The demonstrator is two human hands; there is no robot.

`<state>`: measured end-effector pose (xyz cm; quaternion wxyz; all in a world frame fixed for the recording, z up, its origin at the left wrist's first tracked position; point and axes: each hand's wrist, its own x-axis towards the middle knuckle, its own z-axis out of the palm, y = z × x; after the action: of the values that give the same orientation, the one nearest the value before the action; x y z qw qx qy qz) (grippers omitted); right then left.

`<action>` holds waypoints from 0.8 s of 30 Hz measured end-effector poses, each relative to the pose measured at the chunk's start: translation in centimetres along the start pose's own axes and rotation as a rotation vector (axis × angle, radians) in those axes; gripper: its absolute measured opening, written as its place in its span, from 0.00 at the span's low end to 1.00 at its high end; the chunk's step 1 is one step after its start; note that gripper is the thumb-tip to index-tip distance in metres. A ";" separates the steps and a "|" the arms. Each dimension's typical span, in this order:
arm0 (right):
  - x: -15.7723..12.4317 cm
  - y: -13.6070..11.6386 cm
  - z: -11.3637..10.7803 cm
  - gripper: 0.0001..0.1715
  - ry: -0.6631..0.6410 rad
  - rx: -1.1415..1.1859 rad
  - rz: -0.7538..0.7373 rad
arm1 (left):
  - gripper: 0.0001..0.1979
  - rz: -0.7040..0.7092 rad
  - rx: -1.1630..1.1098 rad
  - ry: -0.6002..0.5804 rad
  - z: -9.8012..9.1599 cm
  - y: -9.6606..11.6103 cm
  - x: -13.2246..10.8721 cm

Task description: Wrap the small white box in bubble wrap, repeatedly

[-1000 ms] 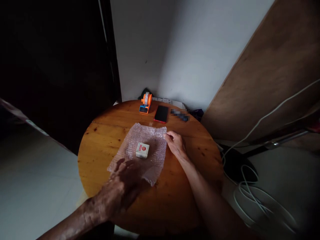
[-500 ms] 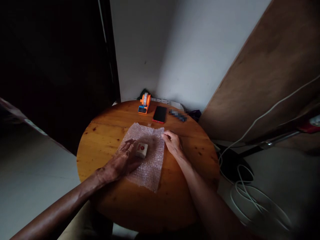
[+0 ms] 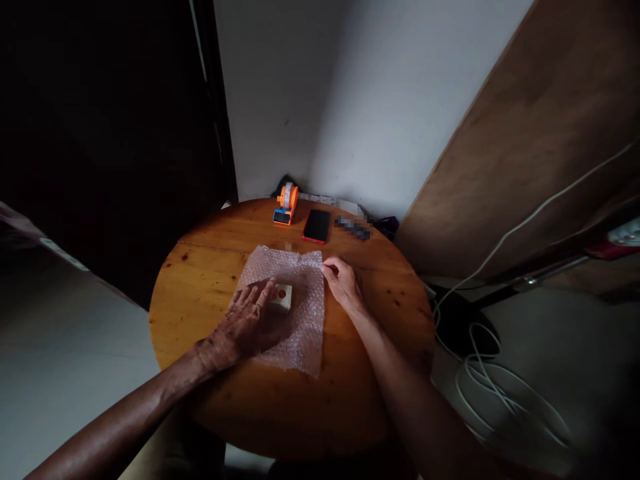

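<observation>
A sheet of bubble wrap (image 3: 305, 333) lies spread on the round wooden table (image 3: 200, 287). On it sits a small white box (image 3: 283, 298) with red print, its left side partly covered by my hand. My left hand (image 3: 245, 320) is over the sheet's left part, fingers stretched out and palm down, right beside the box. At the sheet's upper right edge, my right hand (image 3: 343, 280) pinches the bubble wrap between thumb and forefinger.
Toward the table's back stand an orange tape dispenser (image 3: 286, 203) and a black phone (image 3: 317, 226) with a red edge. A dark blurred object (image 3: 353, 227) lies right of the phone. White cable (image 3: 493, 373) loops over the floor at right, near a black stand base (image 3: 475, 330).
My left hand has shifted slightly, so its fingers now cover the box's left side. My right hand stays at the sheet's edge. The whole view has moved a little.
</observation>
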<state>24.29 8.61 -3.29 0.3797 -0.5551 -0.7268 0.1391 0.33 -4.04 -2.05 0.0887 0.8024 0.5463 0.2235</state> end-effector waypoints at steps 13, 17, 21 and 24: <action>0.0 -0.3 -0.5 0.10 0.097 0.057 -0.058 | 0.60 -0.097 -0.264 -0.098 0.4 -0.8 1.5; -1.5 -3.7 -2.5 0.07 0.204 0.269 -0.243 | 0.61 -0.096 -0.262 -0.125 0.6 -1.0 1.6; -4.0 -7.6 -2.1 0.22 -0.282 0.333 -0.373 | 0.63 -0.104 -0.258 -0.115 0.8 -1.1 1.6; -4.9 -8.6 -0.6 0.33 -0.458 0.154 -0.394 | 0.63 -0.099 -0.247 -0.106 1.0 -1.3 1.6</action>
<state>19.14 0.99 0.58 0.2666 -0.3272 -0.8745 0.2389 0.21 -1.96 -2.97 0.2265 0.7680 0.5480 0.2419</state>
